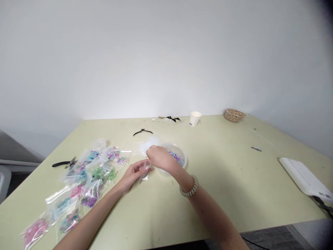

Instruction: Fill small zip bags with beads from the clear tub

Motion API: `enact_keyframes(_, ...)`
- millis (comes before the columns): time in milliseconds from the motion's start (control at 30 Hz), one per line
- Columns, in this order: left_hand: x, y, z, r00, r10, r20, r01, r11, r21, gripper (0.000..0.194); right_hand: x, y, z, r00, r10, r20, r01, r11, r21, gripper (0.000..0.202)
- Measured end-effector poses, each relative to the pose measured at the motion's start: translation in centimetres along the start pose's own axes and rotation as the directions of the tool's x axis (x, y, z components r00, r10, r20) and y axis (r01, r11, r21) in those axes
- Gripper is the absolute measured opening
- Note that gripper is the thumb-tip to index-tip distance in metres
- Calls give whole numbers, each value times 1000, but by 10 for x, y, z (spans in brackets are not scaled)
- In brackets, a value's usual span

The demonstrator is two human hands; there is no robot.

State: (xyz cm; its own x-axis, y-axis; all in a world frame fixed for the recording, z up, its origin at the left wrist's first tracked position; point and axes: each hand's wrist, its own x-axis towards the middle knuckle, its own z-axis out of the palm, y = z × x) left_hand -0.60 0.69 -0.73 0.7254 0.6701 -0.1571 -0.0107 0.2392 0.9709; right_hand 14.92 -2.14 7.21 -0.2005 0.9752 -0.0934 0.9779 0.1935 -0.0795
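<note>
My left hand [134, 175] pinches a small clear plastic bag [145, 176] near the middle of the table. My right hand [160, 158] is curled right beside it, over the near-left rim of a white round dish [184, 154]. Its fingertips are turned away from view, so what they grip is hidden. Purple and blue beads [175, 156] lie in the dish, partly covered by my right hand. Left of my left hand spreads a pile of clear zip bags [98, 173] with green, pink, blue and purple beads.
Black-handled pliers [64, 163] lie left of the bags, and a second pair of pliers [143, 131] lies farther back. Along the wall stand a paper cup [195, 118] and a tub of brown pieces [234, 115]. A white flat device [305, 178] with a cable lies at right.
</note>
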Motion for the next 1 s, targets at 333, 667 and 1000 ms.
enact_keyframes(333, 0, -1, 0, 1000, -10, -7, 10, 1000, -7, 44, 0, -1, -1, 1000, -2, 3, 2, 1000, -3, 23)
enact_keyframes(667, 0, 1, 1, 1000, -10, -16, 10, 1000, 24, 43, 2, 0, 2, 1000, 0, -5, 0, 1000, -1, 21)
enact_keyframes(1000, 1, 0, 0, 999, -29, -34, 28, 1000, -12, 45, 3, 0, 3, 1000, -5, -4, 5, 1000, -3, 19)
